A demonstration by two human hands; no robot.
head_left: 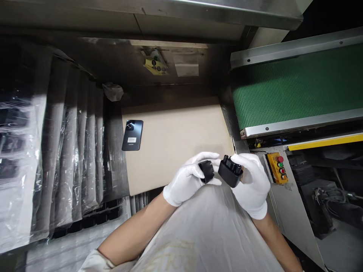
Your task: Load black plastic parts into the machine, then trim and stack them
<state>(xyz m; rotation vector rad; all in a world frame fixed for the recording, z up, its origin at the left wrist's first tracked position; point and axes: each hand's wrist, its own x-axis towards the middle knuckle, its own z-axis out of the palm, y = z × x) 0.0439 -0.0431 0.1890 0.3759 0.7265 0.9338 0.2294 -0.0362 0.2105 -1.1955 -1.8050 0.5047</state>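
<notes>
Head view: left hand [184, 183] in a half-curled grip on small black part [207, 172], right hand [253, 186] likewise on larger black part [229, 174].

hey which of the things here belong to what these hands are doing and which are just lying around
Belong to the job:
small black piece, in the left hand
larger black piece, in the right hand

Seemingly just lying around:
phone, on the tan sheet
crumpled plastic
</notes>
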